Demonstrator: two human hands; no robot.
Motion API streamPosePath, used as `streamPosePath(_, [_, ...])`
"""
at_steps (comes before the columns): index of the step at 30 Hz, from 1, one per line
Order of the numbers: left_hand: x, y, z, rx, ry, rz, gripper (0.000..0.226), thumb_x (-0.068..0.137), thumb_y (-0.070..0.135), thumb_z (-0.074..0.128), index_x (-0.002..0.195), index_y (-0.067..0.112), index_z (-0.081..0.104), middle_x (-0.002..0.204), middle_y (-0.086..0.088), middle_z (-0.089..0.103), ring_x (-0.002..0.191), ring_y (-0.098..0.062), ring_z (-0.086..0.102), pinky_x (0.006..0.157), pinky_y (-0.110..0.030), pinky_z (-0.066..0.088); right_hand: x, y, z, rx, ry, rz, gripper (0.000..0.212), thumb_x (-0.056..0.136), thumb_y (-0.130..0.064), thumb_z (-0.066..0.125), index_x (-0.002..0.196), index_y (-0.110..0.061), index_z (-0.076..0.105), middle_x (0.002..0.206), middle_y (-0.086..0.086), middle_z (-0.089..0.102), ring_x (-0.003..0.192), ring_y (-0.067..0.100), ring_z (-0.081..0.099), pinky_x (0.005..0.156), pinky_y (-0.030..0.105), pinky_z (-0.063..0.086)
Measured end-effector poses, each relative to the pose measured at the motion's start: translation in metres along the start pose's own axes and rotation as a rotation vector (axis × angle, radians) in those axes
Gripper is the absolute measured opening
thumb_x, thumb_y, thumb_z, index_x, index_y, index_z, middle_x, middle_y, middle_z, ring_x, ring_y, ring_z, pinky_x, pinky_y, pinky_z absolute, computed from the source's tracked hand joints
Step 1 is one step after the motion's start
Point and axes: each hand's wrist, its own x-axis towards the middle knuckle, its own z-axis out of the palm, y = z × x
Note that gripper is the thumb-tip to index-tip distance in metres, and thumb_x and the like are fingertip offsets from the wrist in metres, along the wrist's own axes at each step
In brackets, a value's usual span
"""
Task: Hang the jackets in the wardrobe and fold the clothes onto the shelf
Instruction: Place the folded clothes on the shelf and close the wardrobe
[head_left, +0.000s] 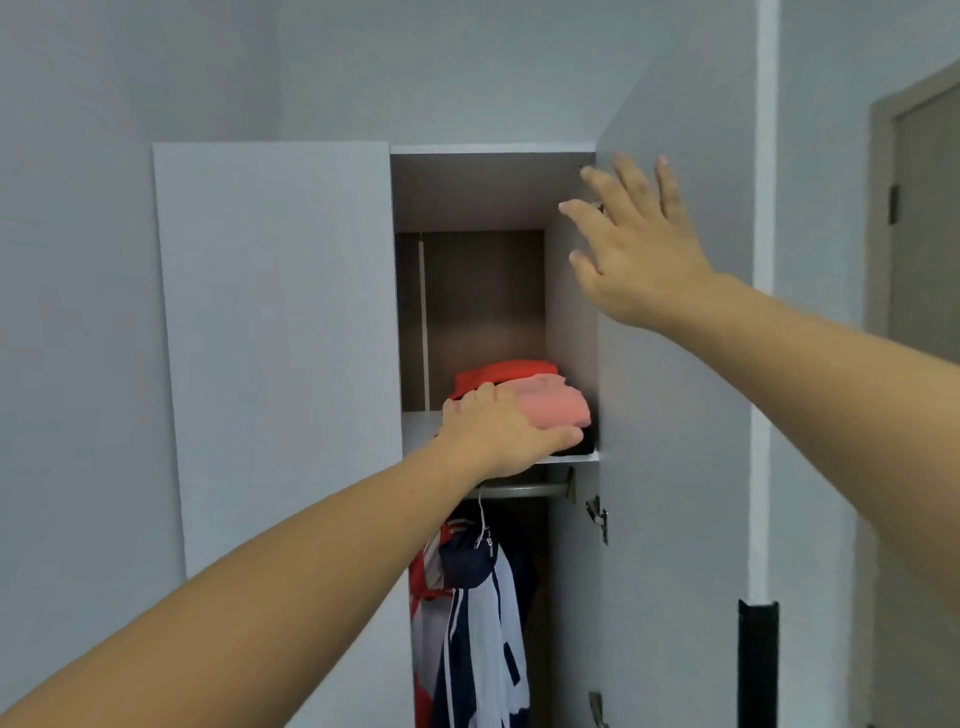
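The wardrobe stands open, its upper shelf (421, 427) holding a stack of folded clothes: a pink piece (558, 408) on top, a red one (498, 374) behind and something dark (579, 446) beneath. My left hand (498, 434) grips the front of this stack, thumb under the pink piece and fingers on top. My right hand (631, 249) is raised with fingers spread, near the inner face of the open right door (675, 441); whether it touches the door I cannot tell. Below the shelf, white, navy and red jackets (478, 629) hang from the rail (524, 489).
The left wardrobe door (280, 338) is closed. Metal hinges (597, 517) sit on the open door's inner edge. A room door (924, 234) is at the far right, and a black strip (757, 665) runs down a white wall corner.
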Motion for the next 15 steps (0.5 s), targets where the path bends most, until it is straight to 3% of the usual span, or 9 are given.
streamPosePath(1, [-0.005, 0.015, 0.005, 0.007, -0.024, 0.032, 0.111, 0.052, 0.105, 0.031, 0.144, 0.044, 0.036, 0.150, 0.009, 0.040, 0.137, -0.029, 0.040, 0.106, -0.054, 0.034, -0.006, 0.009, -0.011, -0.015, 0.057, -0.032, 0.053, 0.093, -0.029, 0.043, 0.144, -0.015, 0.043, 0.159, 0.013, 0.024, 0.150, 0.035, 0.010, 0.120, 0.057, -0.002])
streamPosePath(3, [-0.018, 0.046, 0.014, -0.034, -0.083, 0.100, 0.114, 0.046, 0.109, 0.030, 0.137, 0.041, 0.049, 0.142, 0.016, 0.048, 0.133, -0.023, 0.045, 0.101, -0.046, 0.037, -0.021, 0.028, -0.032, -0.045, 0.209, -0.068, 0.055, 0.086, -0.021, 0.045, 0.140, -0.012, 0.047, 0.155, 0.015, 0.031, 0.147, 0.037, 0.020, 0.120, 0.057, 0.005])
streamPosePath(5, [-0.037, 0.084, 0.011, -0.149, -0.182, 0.111, 0.100, 0.062, 0.099, 0.041, 0.133, 0.029, 0.056, 0.132, 0.008, 0.058, 0.121, -0.023, 0.053, 0.095, -0.038, 0.042, -0.037, 0.051, -0.050, -0.024, 0.392, -0.057, 0.057, 0.080, -0.013, 0.045, 0.137, -0.011, 0.049, 0.152, 0.016, 0.036, 0.141, 0.037, 0.030, 0.119, 0.053, 0.015])
streamPosePath(7, [-0.052, 0.123, 0.009, -0.275, -0.210, 0.072, 0.089, 0.076, 0.086, 0.048, 0.136, 0.020, 0.055, 0.130, 0.000, 0.059, 0.118, -0.026, 0.055, 0.091, -0.033, 0.041, -0.051, 0.071, -0.061, 0.131, 0.474, 0.024, 0.060, 0.079, -0.009, 0.043, 0.138, -0.010, 0.046, 0.151, 0.017, 0.036, 0.135, 0.036, 0.036, 0.114, 0.048, 0.026])
streamPosePath(9, [-0.057, 0.153, 0.013, -0.242, -0.120, -0.001, 0.098, 0.078, 0.087, 0.041, 0.136, 0.009, 0.053, 0.123, -0.006, 0.064, 0.113, -0.030, 0.059, 0.088, -0.034, 0.045, -0.061, 0.088, -0.059, 0.433, 0.364, 0.210, 0.063, 0.085, -0.007, 0.045, 0.146, -0.010, 0.034, 0.156, 0.015, 0.024, 0.138, 0.033, 0.033, 0.112, 0.042, 0.032])
streamPosePath(11, [-0.052, 0.169, 0.021, -0.172, -0.001, -0.071, 0.098, 0.076, 0.091, 0.034, 0.125, 0.009, 0.058, 0.103, -0.006, 0.068, 0.098, -0.029, 0.064, 0.081, -0.036, 0.049, -0.073, 0.101, -0.051, 0.716, 0.199, 0.383, 0.063, 0.093, -0.010, 0.044, 0.152, -0.011, 0.021, 0.159, 0.009, 0.014, 0.141, 0.025, 0.031, 0.114, 0.038, 0.032])
streamPosePath(13, [-0.043, 0.174, 0.027, -0.095, 0.108, -0.129, 0.100, 0.070, 0.096, 0.025, 0.111, 0.013, 0.063, 0.088, -0.004, 0.067, 0.085, -0.028, 0.065, 0.079, -0.041, 0.051, -0.085, 0.107, -0.043, 0.871, 0.057, 0.458, 0.059, 0.100, -0.016, 0.039, 0.154, -0.015, 0.016, 0.158, 0.002, 0.024, 0.137, 0.017, 0.037, 0.114, 0.037, 0.033])
streamPosePath(15, [-0.034, 0.171, 0.033, -0.015, 0.200, -0.160, 0.116, 0.058, 0.101, 0.012, 0.111, 0.012, 0.063, 0.083, -0.005, 0.067, 0.079, -0.030, 0.065, 0.081, -0.052, 0.052, -0.091, 0.108, -0.032, 1.045, -0.043, 0.495, 0.052, 0.101, -0.017, 0.037, 0.152, -0.016, 0.027, 0.148, -0.003, 0.042, 0.131, 0.012, 0.044, 0.113, 0.032, 0.034])
